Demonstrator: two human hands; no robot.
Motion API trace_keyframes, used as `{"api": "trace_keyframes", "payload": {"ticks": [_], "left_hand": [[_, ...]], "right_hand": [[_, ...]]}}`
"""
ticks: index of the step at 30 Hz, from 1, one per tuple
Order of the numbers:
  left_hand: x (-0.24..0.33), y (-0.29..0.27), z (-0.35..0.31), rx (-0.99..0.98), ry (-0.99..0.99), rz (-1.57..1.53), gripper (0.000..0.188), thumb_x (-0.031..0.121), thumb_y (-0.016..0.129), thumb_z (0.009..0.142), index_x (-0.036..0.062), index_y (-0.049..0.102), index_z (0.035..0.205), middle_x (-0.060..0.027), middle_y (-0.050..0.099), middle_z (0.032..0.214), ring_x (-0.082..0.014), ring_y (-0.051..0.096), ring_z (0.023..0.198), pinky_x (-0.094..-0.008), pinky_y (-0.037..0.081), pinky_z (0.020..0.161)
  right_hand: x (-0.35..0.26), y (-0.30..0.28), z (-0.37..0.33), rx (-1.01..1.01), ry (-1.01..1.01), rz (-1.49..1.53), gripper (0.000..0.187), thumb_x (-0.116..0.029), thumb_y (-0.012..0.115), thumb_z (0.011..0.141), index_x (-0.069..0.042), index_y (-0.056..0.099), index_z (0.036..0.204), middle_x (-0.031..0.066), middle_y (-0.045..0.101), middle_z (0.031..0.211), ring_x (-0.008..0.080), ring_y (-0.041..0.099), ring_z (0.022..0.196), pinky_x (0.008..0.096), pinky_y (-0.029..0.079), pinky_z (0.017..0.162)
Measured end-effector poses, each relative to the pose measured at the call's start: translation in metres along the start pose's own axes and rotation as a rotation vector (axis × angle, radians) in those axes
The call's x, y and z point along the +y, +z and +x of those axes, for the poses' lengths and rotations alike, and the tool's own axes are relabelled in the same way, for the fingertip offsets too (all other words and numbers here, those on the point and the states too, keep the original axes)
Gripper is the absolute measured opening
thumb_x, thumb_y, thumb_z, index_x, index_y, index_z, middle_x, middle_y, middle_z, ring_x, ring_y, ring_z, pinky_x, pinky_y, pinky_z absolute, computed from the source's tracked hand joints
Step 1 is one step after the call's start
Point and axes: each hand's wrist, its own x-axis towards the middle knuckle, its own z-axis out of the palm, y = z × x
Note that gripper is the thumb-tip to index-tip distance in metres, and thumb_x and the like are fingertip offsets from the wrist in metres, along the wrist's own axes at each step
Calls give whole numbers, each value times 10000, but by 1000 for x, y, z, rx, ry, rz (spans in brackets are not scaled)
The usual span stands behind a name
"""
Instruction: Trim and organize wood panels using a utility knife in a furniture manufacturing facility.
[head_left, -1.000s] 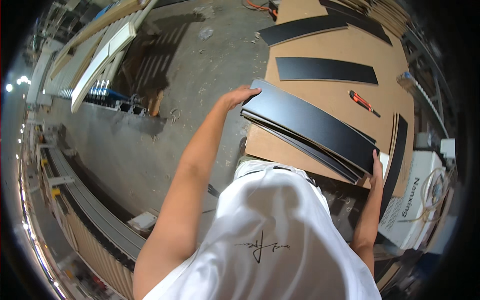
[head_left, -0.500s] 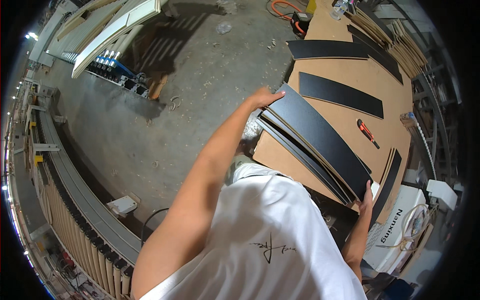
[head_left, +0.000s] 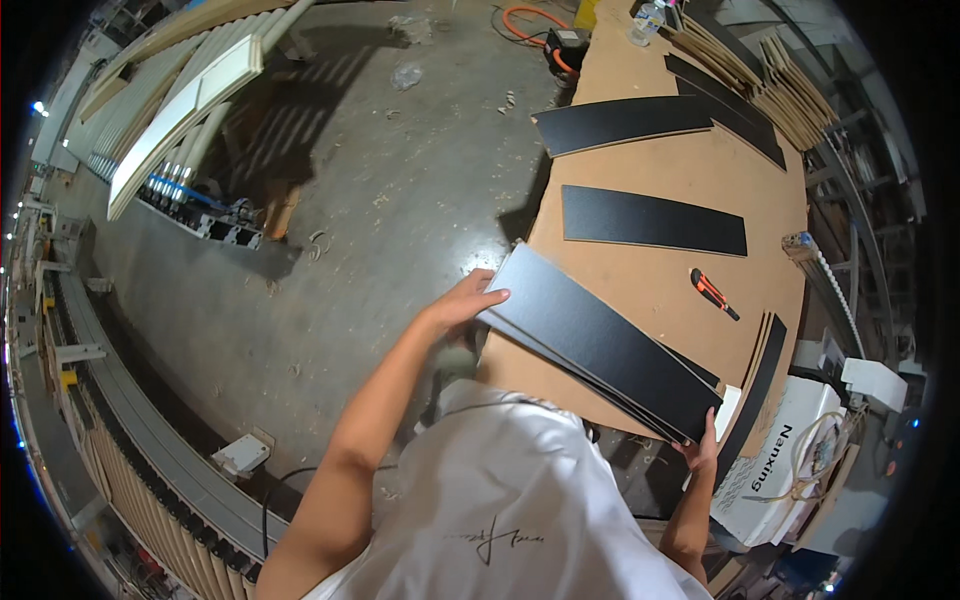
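A stack of long black boards [head_left: 600,335] lies at a slant over the near edge of the brown table, its top board shiny. At the far left end, my left hand [head_left: 468,298] grips the stack, thumb on the upper face and fingers underneath. My right hand [head_left: 702,445] holds the near right end, thumb along its edge. The undersides and my lower fingers are hidden. Beyond the stack lies a single black board [head_left: 655,220], and an orange and black utility knife [head_left: 714,293] rests to its right.
The brown table [head_left: 650,165] also carries another black board [head_left: 630,122], a clear bottle [head_left: 646,22] and upright boards [head_left: 765,370] at the right. A white box [head_left: 780,450] stands beside it. Roller conveyor [head_left: 150,450] runs along the left; a rack of panels [head_left: 190,100] stands far left.
My left hand has drawn its end of the boards nearer and leftward, and the stack's edges now sit closer together. My right hand has stayed at the near end.
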Motion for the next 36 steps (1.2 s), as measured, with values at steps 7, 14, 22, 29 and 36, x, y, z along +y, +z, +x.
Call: {"api": "trace_keyframes", "payload": {"ticks": [7,14,22,29,36], "left_hand": [[4,-9,21,-188,-274,-400,752,478,594,933,25,371,1491,-119,478,1450,-243,410,1353,-379,295,1141],[27,1,14,76,-497,-480,693,426,697,779,53,531,1339,-101,601,1262,-237,531,1192,-396,398,1031],[91,-27,13,60,-835,-211,781,552,684,798,38,515,1360,-147,566,1330,-299,533,1213,-436,405,1039],[122,-36,59,-187,-1076,-132,879,690,620,789,47,517,1380,-176,540,1390,-358,521,1250,-551,407,1018],[118,-50,88,-270,-1052,-24,700,634,419,904,64,583,1277,-121,648,1220,-289,634,1047,-463,523,775]], "right_hand": [[0,12,-7,65,20,80,751,-729,554,855,-173,511,1357,26,598,1271,213,570,1079,430,433,863],[36,14,-20,212,40,259,659,-549,605,924,-78,519,1378,55,567,1353,208,506,1248,394,349,1083],[26,30,-83,231,284,261,395,-329,724,865,-83,636,1162,-28,675,977,92,594,772,244,420,606],[-32,15,-36,6,426,-3,501,-438,642,909,-14,582,1168,80,681,962,199,572,652,374,478,646],[-43,15,-8,-78,234,-128,481,-457,601,927,-31,591,1151,128,702,993,256,695,868,516,518,892]]}}
